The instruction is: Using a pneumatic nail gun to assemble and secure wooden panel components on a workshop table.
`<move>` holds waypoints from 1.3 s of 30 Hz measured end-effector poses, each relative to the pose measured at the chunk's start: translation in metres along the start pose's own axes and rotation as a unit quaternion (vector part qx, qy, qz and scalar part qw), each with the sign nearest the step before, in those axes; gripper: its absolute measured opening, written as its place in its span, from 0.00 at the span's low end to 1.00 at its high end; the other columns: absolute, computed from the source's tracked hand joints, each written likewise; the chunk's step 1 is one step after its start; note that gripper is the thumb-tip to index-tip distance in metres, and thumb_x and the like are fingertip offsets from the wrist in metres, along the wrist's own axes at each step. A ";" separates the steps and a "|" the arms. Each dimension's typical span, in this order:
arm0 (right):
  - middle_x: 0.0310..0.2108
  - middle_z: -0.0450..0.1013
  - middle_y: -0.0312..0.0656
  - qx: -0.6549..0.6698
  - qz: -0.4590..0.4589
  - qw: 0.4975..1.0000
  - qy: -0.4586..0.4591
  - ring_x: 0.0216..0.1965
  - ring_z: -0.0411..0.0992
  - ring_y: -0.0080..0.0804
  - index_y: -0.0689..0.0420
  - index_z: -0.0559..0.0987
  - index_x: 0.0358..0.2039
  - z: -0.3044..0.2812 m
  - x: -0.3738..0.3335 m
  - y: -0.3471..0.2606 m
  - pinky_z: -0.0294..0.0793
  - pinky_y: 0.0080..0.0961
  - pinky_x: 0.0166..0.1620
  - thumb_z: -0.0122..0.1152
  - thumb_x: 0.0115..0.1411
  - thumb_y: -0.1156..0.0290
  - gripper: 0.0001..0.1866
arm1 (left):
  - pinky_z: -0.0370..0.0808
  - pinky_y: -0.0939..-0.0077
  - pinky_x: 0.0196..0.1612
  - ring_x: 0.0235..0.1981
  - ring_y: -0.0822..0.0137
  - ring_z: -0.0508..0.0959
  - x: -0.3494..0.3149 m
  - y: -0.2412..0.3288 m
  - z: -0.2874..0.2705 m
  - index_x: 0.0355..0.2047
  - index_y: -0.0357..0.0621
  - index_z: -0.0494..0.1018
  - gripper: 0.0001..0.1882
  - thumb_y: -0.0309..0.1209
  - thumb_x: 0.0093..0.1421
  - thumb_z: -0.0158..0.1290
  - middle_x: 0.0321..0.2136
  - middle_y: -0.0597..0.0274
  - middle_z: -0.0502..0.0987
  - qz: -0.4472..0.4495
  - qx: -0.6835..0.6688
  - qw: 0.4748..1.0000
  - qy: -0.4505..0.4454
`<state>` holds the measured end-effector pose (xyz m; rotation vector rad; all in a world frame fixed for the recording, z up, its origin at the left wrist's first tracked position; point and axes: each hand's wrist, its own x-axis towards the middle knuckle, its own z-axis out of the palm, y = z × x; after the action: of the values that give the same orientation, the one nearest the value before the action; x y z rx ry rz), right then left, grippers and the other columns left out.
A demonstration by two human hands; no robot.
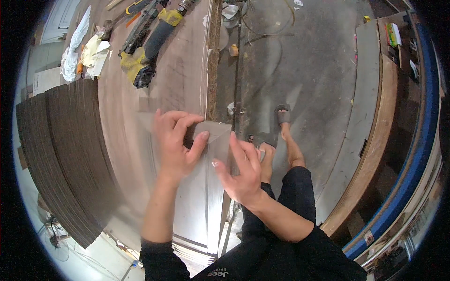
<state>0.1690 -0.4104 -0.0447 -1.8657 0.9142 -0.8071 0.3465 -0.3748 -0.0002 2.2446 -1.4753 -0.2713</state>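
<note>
A grey-brown framed panel, like a cabinet door, lies at the workbench edge in front of me. Its near frame strips meet in a slanted mitre joint at the far right corner. My left hand pinches the far frame strip, with fingertips on its outer edge and the thumb close to the joint. At the right side strip, my right hand has its fingers along the outer edge near the corner and its thumb over the face. Part of the panel is hidden under my left hand and forearm, and its left side is blurred.
Farther up the wood-look bench top lies a black and yellow nail gun. Dark boards are stacked at left, below crumpled plastic and paper. My sandalled foot stands on the concrete floor. Long boards line the right.
</note>
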 end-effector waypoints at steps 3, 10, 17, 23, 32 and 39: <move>0.44 0.74 0.43 0.013 0.003 1.000 -0.002 0.41 0.72 0.40 0.63 0.72 0.62 0.000 0.001 -0.002 0.67 0.39 0.46 0.73 0.53 0.67 0.37 | 0.49 0.40 0.68 0.46 0.56 0.73 0.002 0.002 -0.004 0.42 0.51 0.79 0.16 0.35 0.52 0.64 0.39 0.61 0.74 0.002 0.003 1.000 -0.002; 0.44 0.75 0.47 0.014 -0.020 1.000 -0.014 0.42 0.72 0.42 0.68 0.72 0.61 -0.005 0.004 0.001 0.67 0.38 0.48 0.74 0.51 0.68 0.37 | 0.50 0.41 0.67 0.46 0.57 0.73 0.000 0.003 0.000 0.42 0.50 0.79 0.16 0.37 0.53 0.63 0.38 0.62 0.74 -0.004 0.009 1.000 -0.004; 0.43 0.77 0.45 0.039 -0.022 0.995 -0.088 0.44 0.75 0.43 0.59 0.78 0.56 -0.046 0.045 0.014 0.71 0.37 0.48 0.70 0.53 0.70 0.28 | 0.46 0.38 0.69 0.57 0.49 0.68 -0.002 0.014 -0.010 0.48 0.49 0.76 0.23 0.44 0.53 0.63 0.46 0.57 0.72 -0.028 0.034 0.998 -0.037; 0.46 0.76 0.45 0.065 -0.251 0.965 -0.044 0.50 0.74 0.48 0.51 0.81 0.50 -0.021 0.230 0.007 0.72 0.40 0.54 0.65 0.51 0.75 0.22 | 0.43 0.30 0.70 0.64 0.40 0.61 -0.005 0.062 0.007 0.50 0.45 0.72 0.34 0.40 0.43 0.71 0.52 0.47 0.67 -0.107 0.037 0.994 -0.007; 0.53 0.71 0.40 -0.128 -0.430 0.811 -0.375 0.47 0.76 0.48 0.35 0.75 0.58 0.104 0.317 -0.032 0.77 0.42 0.49 0.65 0.49 0.77 0.35 | 0.43 0.33 0.70 0.58 0.42 0.66 -0.006 0.060 0.016 0.45 0.44 0.74 0.29 0.38 0.42 0.70 0.48 0.50 0.68 -0.105 0.026 0.994 0.019; 0.58 0.66 0.49 0.057 -0.296 0.892 -0.337 0.50 0.76 0.54 0.28 0.66 0.67 0.020 0.271 -0.054 0.79 0.44 0.51 0.69 0.47 0.64 0.44 | 0.43 0.35 0.70 0.58 0.42 0.65 -0.004 0.058 0.019 0.44 0.44 0.75 0.29 0.41 0.43 0.69 0.48 0.49 0.68 -0.095 0.017 0.995 0.025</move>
<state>0.3395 -0.6112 0.0402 -2.1219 -0.1501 -0.4637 0.2898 -0.3953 0.0089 2.4041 -1.2498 -0.2481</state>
